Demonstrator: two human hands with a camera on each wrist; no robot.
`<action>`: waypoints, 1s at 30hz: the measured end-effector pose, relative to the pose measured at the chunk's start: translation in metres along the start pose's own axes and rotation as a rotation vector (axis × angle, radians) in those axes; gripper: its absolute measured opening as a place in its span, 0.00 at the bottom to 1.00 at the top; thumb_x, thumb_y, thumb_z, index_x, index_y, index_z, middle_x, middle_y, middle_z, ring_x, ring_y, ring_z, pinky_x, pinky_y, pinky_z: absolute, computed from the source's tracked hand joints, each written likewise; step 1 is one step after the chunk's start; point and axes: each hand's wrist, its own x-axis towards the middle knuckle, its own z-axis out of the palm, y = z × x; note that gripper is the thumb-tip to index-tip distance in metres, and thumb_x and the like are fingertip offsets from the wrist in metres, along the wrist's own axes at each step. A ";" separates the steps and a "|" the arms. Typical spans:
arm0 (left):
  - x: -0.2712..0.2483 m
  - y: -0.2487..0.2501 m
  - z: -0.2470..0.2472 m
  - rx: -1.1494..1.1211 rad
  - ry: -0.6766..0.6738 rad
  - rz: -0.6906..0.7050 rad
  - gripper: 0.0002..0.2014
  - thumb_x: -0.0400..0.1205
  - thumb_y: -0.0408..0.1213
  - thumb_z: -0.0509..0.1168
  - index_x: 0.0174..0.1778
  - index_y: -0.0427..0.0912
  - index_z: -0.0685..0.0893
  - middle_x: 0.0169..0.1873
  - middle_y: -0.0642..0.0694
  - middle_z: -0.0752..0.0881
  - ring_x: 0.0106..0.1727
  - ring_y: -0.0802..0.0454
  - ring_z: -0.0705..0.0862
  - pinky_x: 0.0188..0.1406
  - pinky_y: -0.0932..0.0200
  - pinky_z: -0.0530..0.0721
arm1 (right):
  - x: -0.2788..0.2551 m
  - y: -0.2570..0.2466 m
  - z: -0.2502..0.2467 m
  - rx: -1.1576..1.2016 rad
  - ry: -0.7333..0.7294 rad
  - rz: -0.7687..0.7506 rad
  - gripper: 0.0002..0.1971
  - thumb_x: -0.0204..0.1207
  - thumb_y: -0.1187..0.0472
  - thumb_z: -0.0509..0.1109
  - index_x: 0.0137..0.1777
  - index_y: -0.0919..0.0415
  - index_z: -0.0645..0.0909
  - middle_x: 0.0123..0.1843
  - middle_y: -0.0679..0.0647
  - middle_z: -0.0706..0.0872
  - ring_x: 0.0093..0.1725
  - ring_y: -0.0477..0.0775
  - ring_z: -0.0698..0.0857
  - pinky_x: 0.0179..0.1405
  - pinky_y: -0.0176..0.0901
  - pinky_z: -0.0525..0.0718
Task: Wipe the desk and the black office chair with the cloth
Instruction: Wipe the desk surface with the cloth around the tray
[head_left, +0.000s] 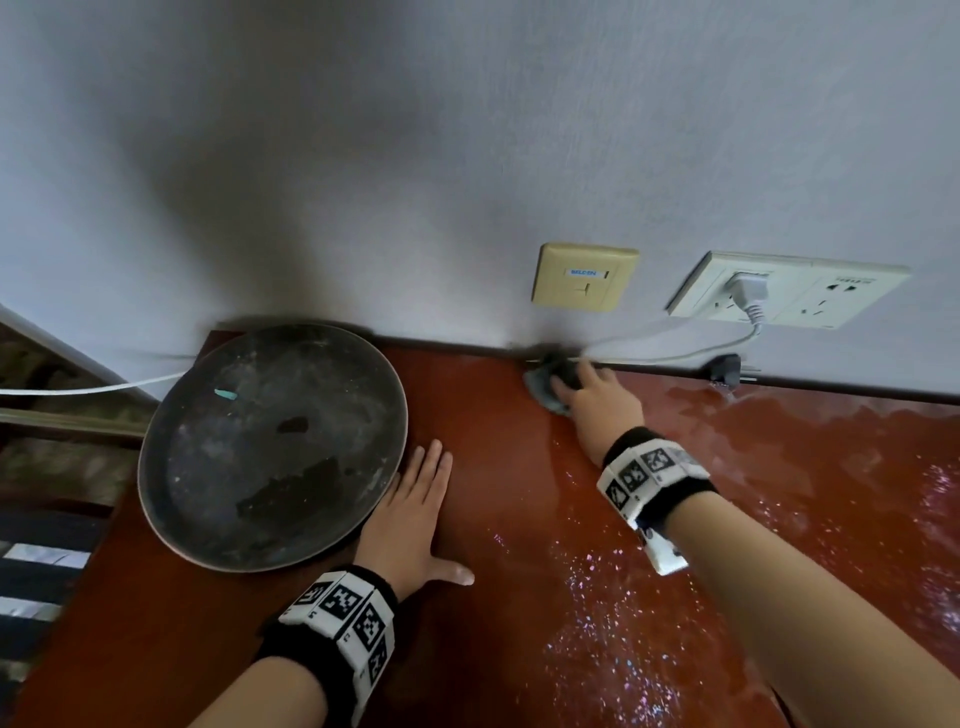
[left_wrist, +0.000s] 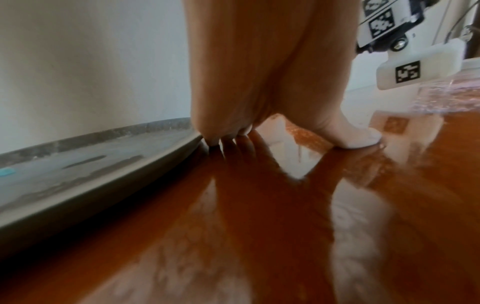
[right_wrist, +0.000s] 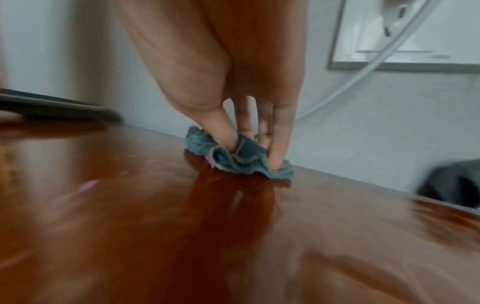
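Wood surface: desk (head_left: 493, 597), red-brown and glossy, set against a pale wall (head_left: 415, 156); wet sheen to the right of the wiping hand.
Cloth: cloth (right_wrist: 235, 157), blue-grey, bunched, lying on the desk at its back edge, just beside the wall.
Right hand: right hand (head_left: 597, 402), reached out to the far edge; thumb and fingers pinch the cloth and press it down onto the wood.
Left hand: left hand (head_left: 415, 512), flat on the desk, fingers straight and together, thumb spread, holding nothing; its outer side touches the tray rim.
Obstacle: 1 round dark tray (head_left: 270, 441) on the desk's left end.
Key relation: cloth sits under the right fingertips at the back edge; unwiped-looking wood stretches left toward the tray and back toward the person; right hand is plainly the nearer 1.
Hazard, judged: white cable (head_left: 675, 348) and black plug (head_left: 724, 370) lie along the back edge to the right of the cloth.
Chair: not in view.
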 end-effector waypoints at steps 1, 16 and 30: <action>0.000 0.000 0.000 0.004 -0.002 -0.002 0.65 0.68 0.68 0.68 0.74 0.40 0.22 0.72 0.49 0.21 0.74 0.54 0.23 0.71 0.57 0.28 | -0.008 -0.004 0.004 -0.048 0.008 -0.111 0.29 0.81 0.65 0.59 0.80 0.45 0.58 0.72 0.55 0.65 0.70 0.60 0.67 0.59 0.51 0.80; 0.001 0.001 0.000 -0.001 -0.004 -0.006 0.66 0.66 0.69 0.68 0.71 0.38 0.21 0.72 0.48 0.20 0.75 0.52 0.23 0.71 0.56 0.28 | -0.047 -0.007 0.020 -0.036 -0.063 -0.506 0.25 0.80 0.63 0.65 0.75 0.47 0.69 0.63 0.54 0.74 0.52 0.57 0.77 0.47 0.47 0.84; 0.000 0.001 -0.001 -0.014 0.008 -0.010 0.65 0.67 0.67 0.69 0.75 0.41 0.23 0.72 0.51 0.21 0.75 0.54 0.23 0.70 0.57 0.26 | 0.038 -0.068 -0.019 -0.020 -0.028 -0.285 0.23 0.83 0.63 0.59 0.78 0.51 0.65 0.69 0.61 0.67 0.65 0.65 0.74 0.57 0.52 0.79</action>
